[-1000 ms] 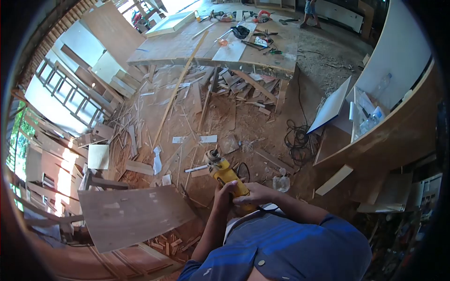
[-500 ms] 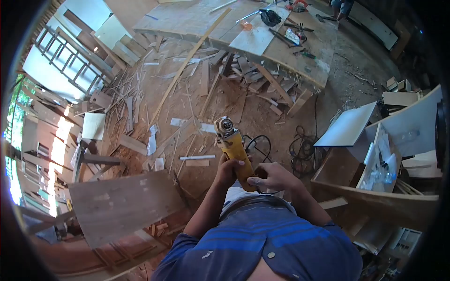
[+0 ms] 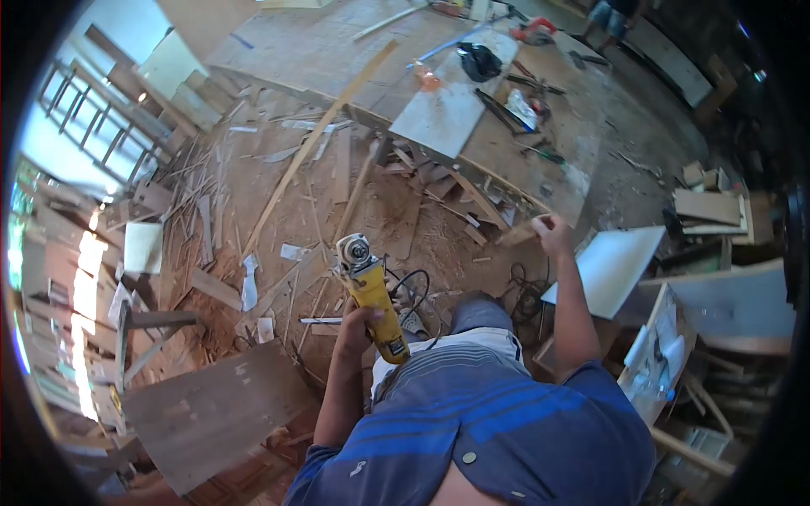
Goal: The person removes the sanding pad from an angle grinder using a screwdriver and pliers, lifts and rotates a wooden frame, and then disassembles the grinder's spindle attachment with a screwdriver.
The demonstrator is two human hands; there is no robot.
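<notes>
A yellow angle grinder (image 3: 377, 295) stands nearly upright in front of my body, its metal head at the top. My left hand (image 3: 358, 327) is wrapped round its body. A dark cord (image 3: 412, 282) loops beside the tool. My right hand (image 3: 553, 236) is stretched out to the right, near the front corner of the worktable (image 3: 472, 160). Its fingers are curled together; whether anything is between them I cannot make out.
On the worktable lie a black plastic bag (image 3: 479, 61), a white board (image 3: 439, 118) and several hand tools. Wood scraps and long strips litter the floor. A brown panel (image 3: 219, 413) is at lower left, a white panel (image 3: 620, 261) at right. Another person (image 3: 609, 21) stands far back.
My right hand has left the grinder's lower end and moved out to the right and up. The grinder, still in my left hand, has shifted left in view. The camera view has turned slightly.
</notes>
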